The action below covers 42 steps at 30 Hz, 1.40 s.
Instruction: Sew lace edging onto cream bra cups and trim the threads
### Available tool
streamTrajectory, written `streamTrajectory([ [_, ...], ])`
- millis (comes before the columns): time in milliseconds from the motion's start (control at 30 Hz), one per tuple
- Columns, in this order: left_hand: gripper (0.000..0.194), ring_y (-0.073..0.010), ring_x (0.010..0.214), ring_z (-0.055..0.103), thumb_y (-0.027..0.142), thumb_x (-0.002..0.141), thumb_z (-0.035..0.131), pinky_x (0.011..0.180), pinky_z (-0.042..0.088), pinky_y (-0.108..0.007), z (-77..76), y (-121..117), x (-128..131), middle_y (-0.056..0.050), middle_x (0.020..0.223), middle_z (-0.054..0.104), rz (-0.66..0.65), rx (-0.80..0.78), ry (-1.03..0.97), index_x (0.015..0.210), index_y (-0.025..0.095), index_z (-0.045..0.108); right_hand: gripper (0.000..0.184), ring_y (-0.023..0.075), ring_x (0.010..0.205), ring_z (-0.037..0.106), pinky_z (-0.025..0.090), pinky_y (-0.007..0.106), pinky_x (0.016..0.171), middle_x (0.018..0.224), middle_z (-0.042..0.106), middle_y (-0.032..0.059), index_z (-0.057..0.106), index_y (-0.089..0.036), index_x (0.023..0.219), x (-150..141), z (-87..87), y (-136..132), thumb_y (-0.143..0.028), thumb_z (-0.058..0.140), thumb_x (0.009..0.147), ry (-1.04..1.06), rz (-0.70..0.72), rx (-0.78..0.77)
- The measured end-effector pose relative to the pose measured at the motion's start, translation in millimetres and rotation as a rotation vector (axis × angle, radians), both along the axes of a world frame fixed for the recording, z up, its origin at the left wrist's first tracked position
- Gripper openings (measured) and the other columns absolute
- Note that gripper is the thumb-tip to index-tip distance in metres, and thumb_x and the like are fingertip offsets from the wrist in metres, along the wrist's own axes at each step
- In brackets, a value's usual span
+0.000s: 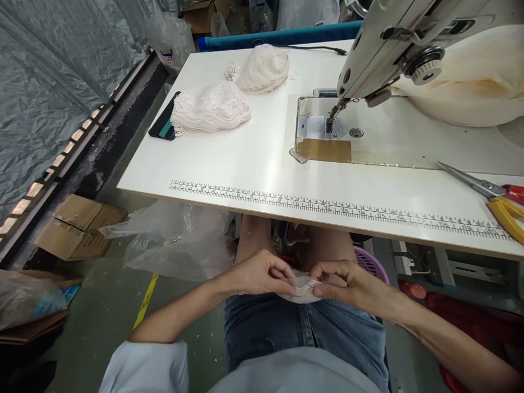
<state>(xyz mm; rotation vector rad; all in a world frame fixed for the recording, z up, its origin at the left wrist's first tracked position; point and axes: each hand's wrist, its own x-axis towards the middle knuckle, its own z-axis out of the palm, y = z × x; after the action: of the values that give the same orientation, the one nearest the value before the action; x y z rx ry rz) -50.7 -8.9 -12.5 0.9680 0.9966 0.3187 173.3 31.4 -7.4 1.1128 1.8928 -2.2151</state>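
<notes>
Over my lap, a small piece of white lace fabric is stretched between both hands. My left hand pinches its left end between thumb and fingers. At the other end, my right hand grips the fabric the same way, thumb toward me. Both hands are just below the front edge of the white sewing table. On the table's left side lie a folded white lace piece and a rounded cream fabric piece. The sewing machine stands to the right, with no fabric visible under its presser foot.
Scissors with red and yellow handles lie at the table's right edge. A printed ruler runs along the front. Cream fabric is heaped behind the machine. A clear plastic bag and a cardboard box are below left.
</notes>
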Motion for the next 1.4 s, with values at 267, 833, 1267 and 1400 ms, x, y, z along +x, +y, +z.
streamTrajectory([
  [267, 0.027, -0.0108, 0.060, 0.058, 0.030, 0.068, 0.072, 0.056, 0.043, -0.017, -3.0, -2.5, -1.0, -0.005, 0.069, 0.069, 0.000, 0.039, 0.022, 0.086, 0.010, 0.073, 0.033, 0.0201, 0.081, 0.058, 0.044, 0.028, 0.072, 0.081, 0.064, 0.0029, 0.065, -0.020, 0.084, -3.8, -2.7, 1.7, -0.051, 0.064, 0.075, 0.029, 0.046, 0.001],
  [833, 0.027, -0.0055, 0.051, 0.041, 0.033, 0.064, 0.075, 0.050, 0.030, -0.017, 0.6, 2.7, 18.8, 0.004, 0.054, 0.054, 0.009, -0.015, 0.050, 0.077, 0.009, 0.070, 0.030, 0.0127, 0.064, 0.045, 0.036, 0.024, 0.059, 0.070, 0.055, -0.0013, 0.061, -0.019, 0.078, -9.5, 6.3, -4.5, -0.049, 0.061, 0.077, 0.032, -0.037, 0.040],
  [1267, 0.033, -0.0076, 0.055, 0.043, 0.037, 0.060, 0.076, 0.053, 0.032, -0.019, -1.8, 0.4, 17.6, 0.001, 0.059, 0.056, 0.055, -0.098, 0.070, 0.076, 0.009, 0.071, 0.034, 0.0151, 0.070, 0.049, 0.038, 0.026, 0.063, 0.075, 0.057, 0.0006, 0.060, -0.019, 0.084, 0.0, -0.3, -6.2, -0.053, 0.052, 0.082, -0.003, 0.010, 0.094],
  [1400, 0.039, -0.0077, 0.056, 0.044, 0.042, 0.056, 0.079, 0.055, 0.033, -0.020, -2.1, 0.7, 22.1, 0.002, 0.058, 0.056, 0.068, -0.133, 0.036, 0.076, 0.009, 0.070, 0.033, 0.0135, 0.066, 0.048, 0.037, 0.025, 0.059, 0.071, 0.055, -0.0006, 0.058, -0.019, 0.078, 0.1, -4.6, -10.3, -0.050, 0.050, 0.084, 0.021, -0.015, 0.067],
])
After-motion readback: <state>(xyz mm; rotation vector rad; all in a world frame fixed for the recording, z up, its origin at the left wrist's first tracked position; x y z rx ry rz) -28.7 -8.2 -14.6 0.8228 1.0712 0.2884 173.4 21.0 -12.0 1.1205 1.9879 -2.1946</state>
